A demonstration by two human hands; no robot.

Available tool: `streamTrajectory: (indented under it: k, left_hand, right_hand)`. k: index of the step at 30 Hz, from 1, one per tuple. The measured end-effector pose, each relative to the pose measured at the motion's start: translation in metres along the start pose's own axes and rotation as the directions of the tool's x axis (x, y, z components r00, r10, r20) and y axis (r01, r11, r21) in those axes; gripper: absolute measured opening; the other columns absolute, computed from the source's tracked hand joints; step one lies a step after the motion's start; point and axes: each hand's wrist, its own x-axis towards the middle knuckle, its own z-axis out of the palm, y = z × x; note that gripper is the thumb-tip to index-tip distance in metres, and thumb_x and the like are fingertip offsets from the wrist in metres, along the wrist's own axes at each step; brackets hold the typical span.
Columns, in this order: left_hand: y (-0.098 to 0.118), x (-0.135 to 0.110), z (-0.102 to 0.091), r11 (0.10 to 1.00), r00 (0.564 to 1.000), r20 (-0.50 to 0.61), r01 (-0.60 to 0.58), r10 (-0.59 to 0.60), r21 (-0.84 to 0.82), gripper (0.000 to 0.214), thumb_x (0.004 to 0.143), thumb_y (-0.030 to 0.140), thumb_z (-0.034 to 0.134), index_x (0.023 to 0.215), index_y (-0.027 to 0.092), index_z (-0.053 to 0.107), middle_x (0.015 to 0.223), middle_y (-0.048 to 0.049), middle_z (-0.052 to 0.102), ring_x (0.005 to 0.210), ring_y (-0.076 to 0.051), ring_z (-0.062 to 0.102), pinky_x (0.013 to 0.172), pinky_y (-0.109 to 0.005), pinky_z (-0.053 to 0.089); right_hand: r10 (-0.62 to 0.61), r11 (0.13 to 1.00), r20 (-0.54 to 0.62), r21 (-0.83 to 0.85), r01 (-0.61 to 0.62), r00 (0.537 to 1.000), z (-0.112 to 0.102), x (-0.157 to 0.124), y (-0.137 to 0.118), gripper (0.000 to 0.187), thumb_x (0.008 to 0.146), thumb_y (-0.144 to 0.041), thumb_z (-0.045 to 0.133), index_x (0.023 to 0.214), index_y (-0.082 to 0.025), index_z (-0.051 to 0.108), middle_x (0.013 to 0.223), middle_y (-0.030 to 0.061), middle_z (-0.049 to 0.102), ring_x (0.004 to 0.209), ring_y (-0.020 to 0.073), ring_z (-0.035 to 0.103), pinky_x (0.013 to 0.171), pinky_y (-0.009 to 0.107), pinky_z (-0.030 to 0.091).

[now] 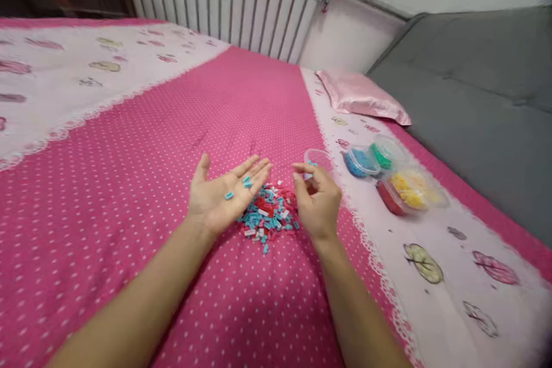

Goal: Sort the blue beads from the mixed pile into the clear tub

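My left hand (213,204) is palm up, its fingers stretched out flat. A few small light-blue toy bricks (229,195) lie loose on its palm and fingers. To the right, my right hand (319,204) has its thumb and fingers curled together in a pinch; whatever is between the fingertips is too small to make out. Between and below the hands, a pile of tiny bricks (268,217) in light blue, red, pink and white rests on the bed. Behind my right fingers stands a clear plastic tub (318,154), partly hidden, with some light-blue pieces inside.
At right on the bed are small clear tubs: one with blue pieces (361,162), one with green pieces (382,156), one with yellow pieces (407,190) and a red-filled tub (390,198). Farther back lie a pink pillow (362,95), a grey padded headboard (470,75) and a white radiator (228,0).
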Motion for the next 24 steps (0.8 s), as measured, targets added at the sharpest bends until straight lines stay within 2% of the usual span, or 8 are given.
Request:
streamTrajectory:
  k: [2,4,8,11,13,15,20,24]
  left_hand:
    - [0.003,0.001,-0.001,0.999,0.999,-0.003,-0.047,0.047,-0.016,0.081,0.084,0.056,0.036,0.141,-0.001,0.024,0.137,-0.0276,0.042,0.13,-0.036,0.037,0.097,-0.044,0.046]
    - [0.006,0.001,-0.002,0.996,0.997,-0.008,-0.082,0.081,-0.022,0.079,0.084,0.056,0.035,0.141,0.002,0.024,0.137,-0.0258,0.044,0.129,-0.035,0.038,0.096,-0.044,0.047]
    - [0.006,0.001,-0.001,0.994,0.993,-0.015,-0.113,0.113,-0.008,0.079,0.084,0.056,0.036,0.141,0.002,0.026,0.135,-0.0253,0.046,0.129,-0.033,0.039,0.095,-0.043,0.048]
    - [0.006,0.0,0.0,0.994,0.994,-0.006,-0.11,0.11,0.01,0.078,0.084,0.055,0.037,0.14,0.001,0.027,0.134,-0.0255,0.047,0.129,-0.033,0.039,0.097,-0.042,0.047]
    - [0.005,0.0,-0.001,0.994,0.994,0.002,-0.105,0.105,0.016,0.078,0.084,0.054,0.036,0.14,0.001,0.027,0.135,-0.0252,0.046,0.129,-0.033,0.039,0.097,-0.042,0.047]
    - [0.005,0.0,-0.001,0.995,0.995,0.007,-0.099,0.098,0.023,0.078,0.084,0.054,0.036,0.14,0.001,0.026,0.135,-0.0249,0.046,0.129,-0.033,0.04,0.097,-0.042,0.046]
    - [0.005,0.001,-0.001,0.996,0.996,-0.003,-0.084,0.084,0.028,0.078,0.084,0.054,0.035,0.141,0.002,0.026,0.135,-0.0244,0.046,0.128,-0.033,0.041,0.098,-0.041,0.047]
    - [0.005,0.001,0.0,0.996,0.996,-0.025,-0.081,0.082,0.025,0.078,0.084,0.055,0.035,0.141,0.002,0.027,0.134,-0.0245,0.048,0.127,-0.033,0.042,0.097,-0.042,0.047]
  right_hand:
    - [0.014,1.0,0.136,-0.025,-0.011,0.991,0.002,0.001,0.003,0.017,0.083,-0.019,0.053,0.093,-0.017,0.067,0.087,0.0033,0.067,0.066,0.0125,0.058,0.065,0.026,0.047]
    - [0.029,0.998,0.27,-0.061,-0.013,0.963,0.005,0.001,0.006,0.016,0.082,-0.018,0.055,0.091,-0.018,0.068,0.088,0.0036,0.068,0.069,0.0137,0.06,0.068,0.027,0.047]
    - [0.061,0.988,0.511,-0.155,0.021,0.857,0.007,-0.003,0.008,0.023,0.082,-0.019,0.055,0.101,-0.02,0.068,0.098,0.0053,0.067,0.086,0.0175,0.061,0.078,0.029,0.046]
    - [0.069,0.98,0.604,-0.189,0.059,0.794,0.007,-0.006,0.009,0.029,0.085,-0.018,0.051,0.11,-0.022,0.065,0.107,0.0054,0.064,0.098,0.0183,0.058,0.085,0.03,0.043]
    - [0.081,0.975,0.633,-0.211,0.071,0.77,0.006,-0.007,0.011,0.032,0.084,-0.015,0.05,0.112,-0.022,0.064,0.107,0.0054,0.064,0.099,0.0181,0.057,0.085,0.029,0.042]
    - [0.11,0.968,0.634,-0.243,0.063,0.765,0.007,-0.007,0.013,0.031,0.082,-0.014,0.051,0.109,-0.022,0.065,0.103,0.0054,0.064,0.094,0.0181,0.058,0.083,0.029,0.042]
    - [0.166,0.959,0.577,-0.284,0.005,0.799,0.009,-0.007,0.018,0.019,0.078,-0.016,0.055,0.094,-0.02,0.064,0.094,0.0043,0.066,0.08,0.017,0.059,0.072,0.028,0.042]
    - [0.191,0.957,0.533,-0.287,-0.036,0.824,0.008,-0.007,0.017,0.016,0.077,-0.016,0.054,0.089,-0.02,0.063,0.089,0.0032,0.067,0.075,0.0164,0.058,0.069,0.027,0.041]
